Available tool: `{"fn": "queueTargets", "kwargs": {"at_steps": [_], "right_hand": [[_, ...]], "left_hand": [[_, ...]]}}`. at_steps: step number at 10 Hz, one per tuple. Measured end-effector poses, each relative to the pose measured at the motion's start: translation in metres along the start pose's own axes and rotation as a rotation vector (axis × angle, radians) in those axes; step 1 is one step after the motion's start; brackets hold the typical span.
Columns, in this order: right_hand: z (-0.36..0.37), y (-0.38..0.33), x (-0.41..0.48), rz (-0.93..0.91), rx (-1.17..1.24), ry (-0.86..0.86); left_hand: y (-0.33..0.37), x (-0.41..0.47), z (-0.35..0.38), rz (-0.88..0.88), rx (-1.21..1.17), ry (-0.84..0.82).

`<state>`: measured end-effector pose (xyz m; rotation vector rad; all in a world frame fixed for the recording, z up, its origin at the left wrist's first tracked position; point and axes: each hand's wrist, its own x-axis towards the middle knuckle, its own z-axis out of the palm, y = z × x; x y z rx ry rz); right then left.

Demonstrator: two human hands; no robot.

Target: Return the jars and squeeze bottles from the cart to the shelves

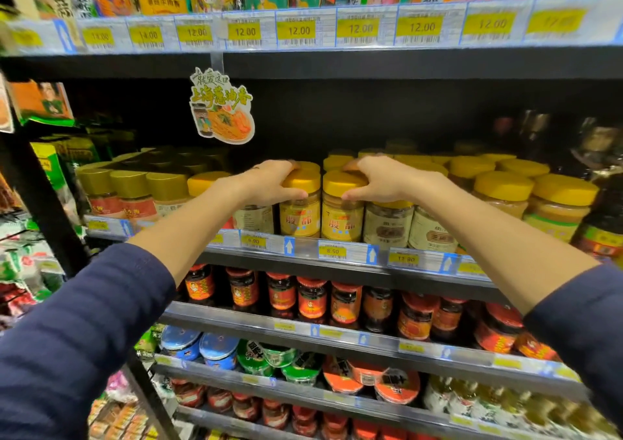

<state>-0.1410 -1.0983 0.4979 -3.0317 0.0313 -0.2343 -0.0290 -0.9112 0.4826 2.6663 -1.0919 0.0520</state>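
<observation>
The left hand [269, 183] curls round the lid of the left jar [300, 218] and the right hand [381, 179] round the right jar [342, 222], side by side at the shelf [354, 254] front edge, likely squaring both into the row.

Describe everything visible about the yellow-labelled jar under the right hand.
The yellow-labelled jar is clear, seemingly plastic, with a yellow lid and yellowish contents. The label bears red characters. It stands upright at the front of the shelf, above an 8.50 price tag. The right hand grips its lid from above, fingers curled over the top, thumb on the rim. A matching jar stands beside it on the left, a beige-labelled jar on the right.
</observation>
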Motion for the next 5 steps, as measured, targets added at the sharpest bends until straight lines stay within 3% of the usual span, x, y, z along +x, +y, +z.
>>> {"fn": "queueTargets", "kwargs": {"at_steps": [2,5], "right_hand": [[0.006,0.009,-0.046,-0.033,-0.144,0.071],[0.028,0.020,-0.178,0.037,-0.229,-0.052]], "left_hand": [[0.014,-0.044,0.011,0.069,0.162,0.122],[0.071,-0.171,0.042,0.009,0.254,0.001]]}}
